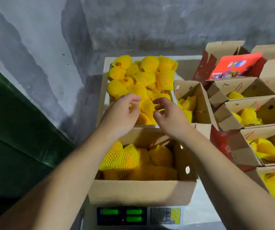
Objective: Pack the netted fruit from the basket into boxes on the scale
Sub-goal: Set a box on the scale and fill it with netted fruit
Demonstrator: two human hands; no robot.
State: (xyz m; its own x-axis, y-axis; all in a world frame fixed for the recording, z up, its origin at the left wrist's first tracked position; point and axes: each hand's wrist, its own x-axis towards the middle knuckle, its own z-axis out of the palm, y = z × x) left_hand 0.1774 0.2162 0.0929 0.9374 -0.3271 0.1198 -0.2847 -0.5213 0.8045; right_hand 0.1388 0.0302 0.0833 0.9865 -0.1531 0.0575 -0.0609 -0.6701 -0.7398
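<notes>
Reaching forward over the cardboard box (pixel 140 190) that sits on the scale (pixel 133 216), both hands hover above the near end of the white basket (pixel 102 103). Left hand (pixel 121 113): fingers loosely curled, spread, nothing gripped. Right hand (pixel 168 115): fingers likewise curled and apart, nothing gripped. Fingertips of both sit just above the netted fruit (pixel 141 78), yellow foam mesh sleeves piled high in the basket; contact with the top pieces cannot be told.

Box on scale: open top, already holding several netted fruit (pixel 131 160), filling most of the floor. Scale display shows three lit green readouts; digits illegible.

Right of the basket: a row of open cartons (pixel 253 90), each partly loaded with the same yellow-netted fruit. One red printed carton (pixel 233 67) stands behind them, flaps up. Grey stained wall (pixel 133 22) behind the basket.
</notes>
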